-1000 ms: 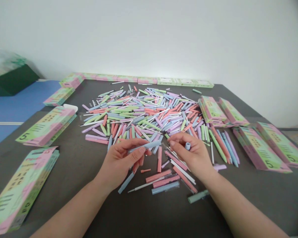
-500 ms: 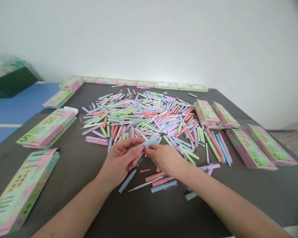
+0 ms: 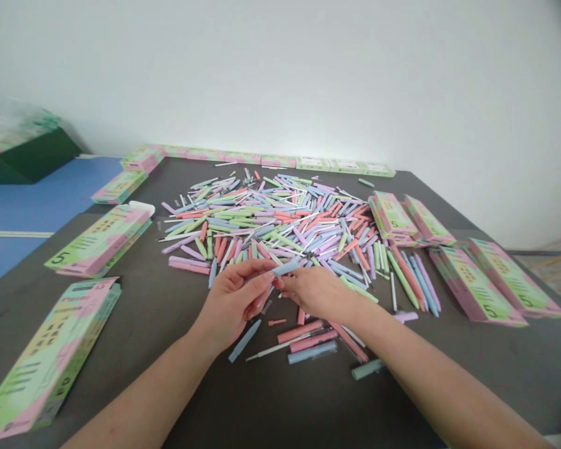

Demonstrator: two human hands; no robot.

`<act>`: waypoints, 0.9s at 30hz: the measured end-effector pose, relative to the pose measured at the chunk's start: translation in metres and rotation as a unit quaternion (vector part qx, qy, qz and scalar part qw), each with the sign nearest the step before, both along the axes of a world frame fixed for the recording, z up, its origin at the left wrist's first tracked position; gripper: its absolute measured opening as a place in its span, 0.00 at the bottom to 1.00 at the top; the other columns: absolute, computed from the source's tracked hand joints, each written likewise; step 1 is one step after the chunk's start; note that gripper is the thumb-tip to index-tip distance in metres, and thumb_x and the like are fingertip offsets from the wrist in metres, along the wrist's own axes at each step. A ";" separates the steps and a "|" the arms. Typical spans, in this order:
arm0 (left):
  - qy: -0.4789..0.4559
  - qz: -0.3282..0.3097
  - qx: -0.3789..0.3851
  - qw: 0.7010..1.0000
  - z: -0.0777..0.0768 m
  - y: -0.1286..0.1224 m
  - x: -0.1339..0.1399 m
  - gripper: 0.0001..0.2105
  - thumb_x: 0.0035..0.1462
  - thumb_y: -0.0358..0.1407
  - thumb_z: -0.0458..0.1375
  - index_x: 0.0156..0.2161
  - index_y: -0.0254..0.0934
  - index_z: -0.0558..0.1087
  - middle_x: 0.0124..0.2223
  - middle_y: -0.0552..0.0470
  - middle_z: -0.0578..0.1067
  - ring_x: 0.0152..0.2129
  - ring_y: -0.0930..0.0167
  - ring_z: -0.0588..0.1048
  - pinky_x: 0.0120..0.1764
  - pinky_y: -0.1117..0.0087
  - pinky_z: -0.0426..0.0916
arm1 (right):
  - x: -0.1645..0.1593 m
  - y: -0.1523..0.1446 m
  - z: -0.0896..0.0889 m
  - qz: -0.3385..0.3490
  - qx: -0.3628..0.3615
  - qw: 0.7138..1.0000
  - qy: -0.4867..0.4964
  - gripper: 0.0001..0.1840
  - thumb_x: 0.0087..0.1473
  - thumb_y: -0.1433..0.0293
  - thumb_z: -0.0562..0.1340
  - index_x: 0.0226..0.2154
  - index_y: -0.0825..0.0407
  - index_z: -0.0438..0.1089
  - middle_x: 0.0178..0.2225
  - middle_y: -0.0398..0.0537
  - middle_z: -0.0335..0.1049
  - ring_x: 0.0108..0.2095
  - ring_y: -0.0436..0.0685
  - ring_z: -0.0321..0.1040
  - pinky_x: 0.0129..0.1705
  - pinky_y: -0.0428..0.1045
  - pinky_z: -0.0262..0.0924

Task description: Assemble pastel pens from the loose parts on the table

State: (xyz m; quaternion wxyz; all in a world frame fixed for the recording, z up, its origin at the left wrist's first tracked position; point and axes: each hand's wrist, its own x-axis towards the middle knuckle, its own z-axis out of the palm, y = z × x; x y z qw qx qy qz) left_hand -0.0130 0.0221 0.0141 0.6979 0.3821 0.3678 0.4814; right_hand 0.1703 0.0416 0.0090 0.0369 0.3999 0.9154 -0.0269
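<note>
Across the upper frame runs a white wall [image 3: 280, 75], and beneath it a dark surface [image 3: 308, 405] fills the middle and bottom. Mid-frame, a heap of pastel pen parts [image 3: 280, 218] spreads over it, with patterned cartons [image 3: 486, 280] along the left, far and right edges. Just below the heap, at centre, the left hand [image 3: 231, 302] has its fingers closed on a light-blue pen piece [image 3: 287, 267], tilted up to the right. Beside it the right hand [image 3: 315, 290] bunches its fingers; whether they grip anything cannot be told. Below the hands lies a small coral piece [image 3: 277, 322].
</note>
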 end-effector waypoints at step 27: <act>-0.014 0.011 0.001 1.000 0.001 0.000 0.000 0.10 0.45 0.34 0.69 0.35 0.35 0.81 0.26 0.47 0.79 0.15 0.82 0.62 0.18 0.80 0.51 | 0.023 -0.018 0.029 -0.222 -0.248 0.606 0.723 0.10 0.56 0.66 0.62 0.39 0.47 0.62 0.25 0.37 0.69 0.14 0.42 0.44 0.16 0.40 0.38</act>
